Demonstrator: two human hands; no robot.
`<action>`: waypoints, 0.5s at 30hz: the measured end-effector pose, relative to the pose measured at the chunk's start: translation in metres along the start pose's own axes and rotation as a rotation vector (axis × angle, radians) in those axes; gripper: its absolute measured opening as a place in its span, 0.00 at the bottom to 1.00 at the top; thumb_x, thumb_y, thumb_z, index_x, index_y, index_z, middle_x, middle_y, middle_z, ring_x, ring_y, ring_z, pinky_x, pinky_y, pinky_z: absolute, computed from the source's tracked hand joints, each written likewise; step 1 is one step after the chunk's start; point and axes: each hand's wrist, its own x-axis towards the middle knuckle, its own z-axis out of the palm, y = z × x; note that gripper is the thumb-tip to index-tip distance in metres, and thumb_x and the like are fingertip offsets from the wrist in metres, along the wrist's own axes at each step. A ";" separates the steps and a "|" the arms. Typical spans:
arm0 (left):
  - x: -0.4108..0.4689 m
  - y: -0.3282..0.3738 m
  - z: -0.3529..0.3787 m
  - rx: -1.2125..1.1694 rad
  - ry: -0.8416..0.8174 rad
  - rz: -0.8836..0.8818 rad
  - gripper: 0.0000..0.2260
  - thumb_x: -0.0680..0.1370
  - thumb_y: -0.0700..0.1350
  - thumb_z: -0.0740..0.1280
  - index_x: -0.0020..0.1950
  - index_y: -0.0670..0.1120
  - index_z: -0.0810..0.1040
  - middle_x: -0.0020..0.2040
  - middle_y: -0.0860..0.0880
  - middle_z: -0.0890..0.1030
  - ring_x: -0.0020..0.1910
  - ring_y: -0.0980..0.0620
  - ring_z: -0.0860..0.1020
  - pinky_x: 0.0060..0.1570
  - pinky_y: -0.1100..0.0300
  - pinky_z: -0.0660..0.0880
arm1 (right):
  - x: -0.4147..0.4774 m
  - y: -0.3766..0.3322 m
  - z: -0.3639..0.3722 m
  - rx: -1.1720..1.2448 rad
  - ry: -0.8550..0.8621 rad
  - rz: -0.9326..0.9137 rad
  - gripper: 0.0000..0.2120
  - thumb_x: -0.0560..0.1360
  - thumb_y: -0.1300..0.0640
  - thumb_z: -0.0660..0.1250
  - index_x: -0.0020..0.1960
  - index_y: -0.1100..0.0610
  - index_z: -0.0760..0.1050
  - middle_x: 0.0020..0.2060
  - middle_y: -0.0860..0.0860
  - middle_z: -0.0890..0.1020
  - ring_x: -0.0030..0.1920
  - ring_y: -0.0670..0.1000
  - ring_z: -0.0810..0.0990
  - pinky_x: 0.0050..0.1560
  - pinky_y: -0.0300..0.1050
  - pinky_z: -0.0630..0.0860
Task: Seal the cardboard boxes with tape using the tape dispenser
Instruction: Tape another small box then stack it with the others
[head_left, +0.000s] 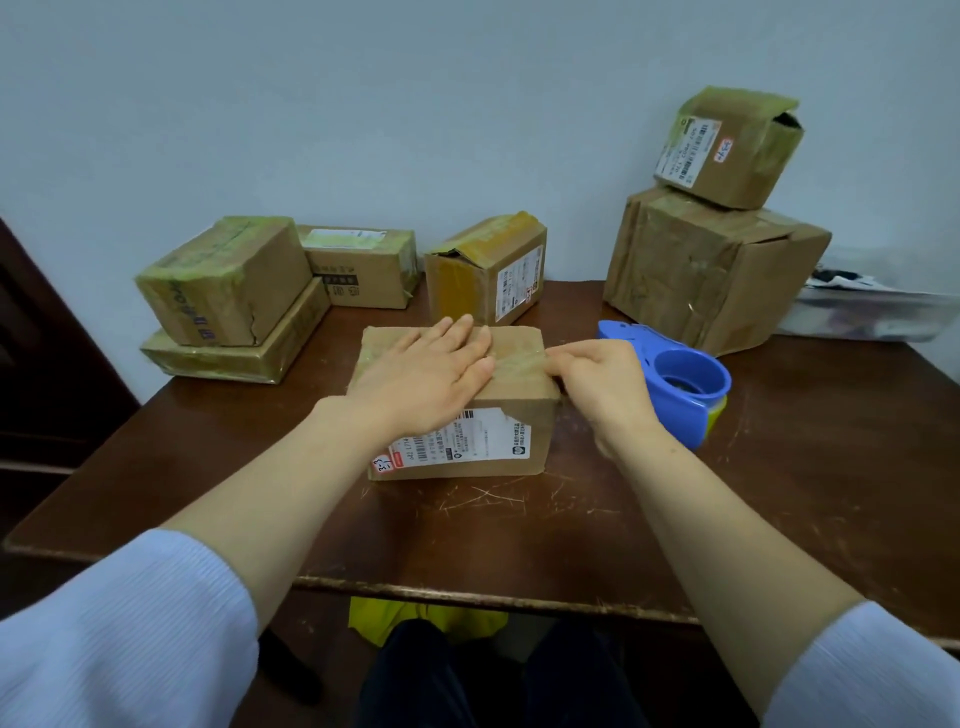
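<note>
Left hand (431, 371) lay flat on box (537, 415) top, fingers straight, steadying. Right hand (597, 387) curled at tape (519, 357) on box's right edge; pinching or pressing, could not tell. Dispenser (675, 410) stood just right of it, unheld. Advice: rub tape outward, firmly, over the edge.

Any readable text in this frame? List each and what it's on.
"3-3", handwritten: small sticker on the nearest box.
"L714", seemingly: shipping label on that box; the rest is too small.
Pink sticker on top-right box: handwriting unreadable.
Label on middle box, print on left box: too blurred.
Tape dispenser: no text visible.
</note>
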 end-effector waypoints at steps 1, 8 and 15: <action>0.003 0.001 -0.002 -0.031 0.013 -0.008 0.26 0.83 0.58 0.46 0.79 0.50 0.47 0.80 0.50 0.47 0.78 0.52 0.46 0.75 0.54 0.45 | 0.005 -0.002 0.001 0.002 0.010 0.037 0.12 0.71 0.56 0.61 0.40 0.63 0.80 0.31 0.52 0.76 0.34 0.55 0.73 0.35 0.50 0.73; 0.023 0.006 -0.005 -0.178 0.183 -0.133 0.23 0.80 0.57 0.58 0.73 0.51 0.67 0.69 0.45 0.68 0.69 0.46 0.63 0.67 0.53 0.62 | 0.012 -0.019 0.017 -0.542 -0.004 -0.064 0.16 0.78 0.45 0.62 0.41 0.56 0.76 0.35 0.51 0.78 0.38 0.54 0.77 0.32 0.42 0.66; 0.000 -0.028 -0.013 -0.115 0.331 -0.380 0.25 0.79 0.52 0.63 0.74 0.43 0.66 0.74 0.41 0.65 0.74 0.41 0.60 0.71 0.46 0.58 | 0.013 -0.024 0.010 -0.539 -0.013 -0.046 0.16 0.80 0.49 0.56 0.39 0.58 0.68 0.39 0.54 0.76 0.41 0.56 0.72 0.34 0.44 0.64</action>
